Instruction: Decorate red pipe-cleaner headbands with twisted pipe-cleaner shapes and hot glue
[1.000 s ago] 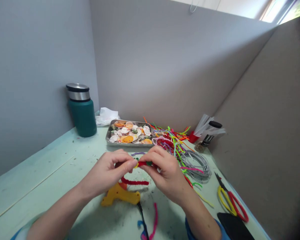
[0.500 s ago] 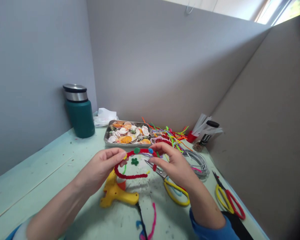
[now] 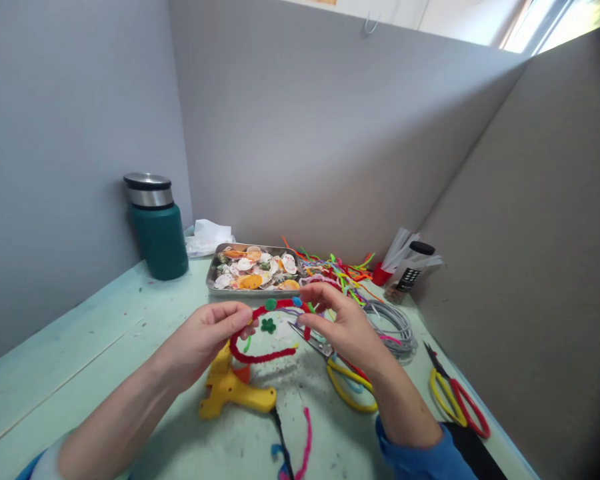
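A red pipe cleaner [image 3: 265, 358], bent into an open curve, hangs between my hands above the table. Small dots sit along its upper part, among them a green dot [image 3: 271, 305] and a blue dot [image 3: 297, 302]. My left hand [image 3: 207, 337] pinches its left bend between thumb and fingers. At its right end, my right hand [image 3: 343, 327] curls thumb and fingers around it; the exact contact is partly hidden. Below on the table lie a green flower shape [image 3: 269, 325], yellow-handled scissors [image 3: 350, 393] under my right hand, and a yellow glue gun [image 3: 235, 393] with a black cord.
A metal tray [image 3: 207, 283] of painted shells stands at the back, beside loose coloured pipe cleaners [image 3: 353, 273]. A teal bottle [image 3: 160, 243] is at left. Coiled grey wire [image 3: 395, 330], a black-lidded jar [image 3: 407, 277] and red-and-yellow scissors [image 3: 455, 393] lie at right. Partition walls enclose the table.
The view has shifted slightly. Both hands keep their hold on the red pipe cleaner, and its curve stays nearly the same.
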`<action>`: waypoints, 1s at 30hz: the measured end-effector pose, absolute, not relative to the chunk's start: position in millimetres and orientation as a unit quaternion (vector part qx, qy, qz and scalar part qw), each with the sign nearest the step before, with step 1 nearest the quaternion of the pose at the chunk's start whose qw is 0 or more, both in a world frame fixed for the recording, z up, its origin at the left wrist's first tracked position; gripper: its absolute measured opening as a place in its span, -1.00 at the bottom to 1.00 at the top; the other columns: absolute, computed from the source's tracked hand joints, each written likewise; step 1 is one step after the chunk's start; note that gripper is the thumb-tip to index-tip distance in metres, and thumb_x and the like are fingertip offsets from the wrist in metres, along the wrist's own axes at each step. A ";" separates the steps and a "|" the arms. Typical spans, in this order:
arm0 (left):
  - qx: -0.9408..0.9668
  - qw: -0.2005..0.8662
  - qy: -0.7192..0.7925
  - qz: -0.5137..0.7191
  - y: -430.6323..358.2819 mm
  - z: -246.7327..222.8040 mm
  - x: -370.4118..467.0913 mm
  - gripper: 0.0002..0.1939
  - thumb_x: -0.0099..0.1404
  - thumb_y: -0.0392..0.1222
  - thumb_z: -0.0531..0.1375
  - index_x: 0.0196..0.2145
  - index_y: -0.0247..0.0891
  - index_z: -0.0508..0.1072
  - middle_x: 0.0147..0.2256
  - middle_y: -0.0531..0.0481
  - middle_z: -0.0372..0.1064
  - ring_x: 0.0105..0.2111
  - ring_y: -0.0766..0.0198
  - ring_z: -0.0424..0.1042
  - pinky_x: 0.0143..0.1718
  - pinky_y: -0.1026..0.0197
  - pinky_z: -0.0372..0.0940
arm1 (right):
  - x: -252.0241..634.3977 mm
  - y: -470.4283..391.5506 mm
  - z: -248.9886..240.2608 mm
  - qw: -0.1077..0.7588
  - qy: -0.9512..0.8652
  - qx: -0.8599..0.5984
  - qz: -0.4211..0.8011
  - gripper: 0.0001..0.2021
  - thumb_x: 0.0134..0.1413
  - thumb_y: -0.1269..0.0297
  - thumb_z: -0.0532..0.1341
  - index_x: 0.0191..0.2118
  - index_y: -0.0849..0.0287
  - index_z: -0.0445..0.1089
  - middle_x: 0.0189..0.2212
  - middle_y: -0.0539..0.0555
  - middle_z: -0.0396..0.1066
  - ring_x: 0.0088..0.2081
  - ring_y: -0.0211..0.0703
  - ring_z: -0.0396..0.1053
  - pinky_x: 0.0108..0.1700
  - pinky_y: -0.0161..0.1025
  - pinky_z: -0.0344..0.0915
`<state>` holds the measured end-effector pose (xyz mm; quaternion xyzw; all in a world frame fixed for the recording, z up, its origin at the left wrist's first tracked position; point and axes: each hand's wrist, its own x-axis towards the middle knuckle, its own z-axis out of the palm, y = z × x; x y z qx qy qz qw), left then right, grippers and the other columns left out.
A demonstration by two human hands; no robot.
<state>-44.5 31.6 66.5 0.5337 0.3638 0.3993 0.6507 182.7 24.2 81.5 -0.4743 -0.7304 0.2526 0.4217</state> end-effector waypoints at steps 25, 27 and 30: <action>0.518 0.660 0.351 0.417 35.2 63.2 -44.3 -0.76 0.16 -0.06 0.22 -0.48 -0.31 0.43 -0.50 0.04 0.31 -0.45 0.34 0.20 -0.37 0.29 0.07 | 191.5 39.7 63.7 0.417 -0.700 -0.489 0.312 -0.92 0.03 0.31 0.17 -0.43 0.17 0.33 -0.54 -0.06 0.30 -0.48 -0.27 0.25 -0.44 -0.35 0.15; 0.522 0.655 0.354 0.417 34.8 63.3 -45.0 -0.78 0.16 -0.07 0.23 -0.46 -0.30 0.43 -0.49 0.04 0.30 -0.44 0.33 0.22 -0.36 0.28 0.07 | 191.0 39.4 64.5 0.420 -0.702 -0.489 0.305 -0.93 0.03 0.31 0.17 -0.42 0.16 0.34 -0.53 -0.06 0.30 -0.48 -0.27 0.25 -0.44 -0.35 0.15; 0.526 0.656 0.342 0.420 34.4 64.4 -46.1 -0.78 0.18 -0.09 0.21 -0.50 -0.29 0.40 -0.52 0.06 0.26 -0.41 0.31 0.23 -0.35 0.28 0.08 | 190.4 38.0 66.4 0.419 -0.705 -0.493 0.291 -0.94 0.02 0.32 0.18 -0.40 0.17 0.36 -0.49 -0.04 0.32 -0.45 -0.26 0.25 -0.42 -0.35 0.16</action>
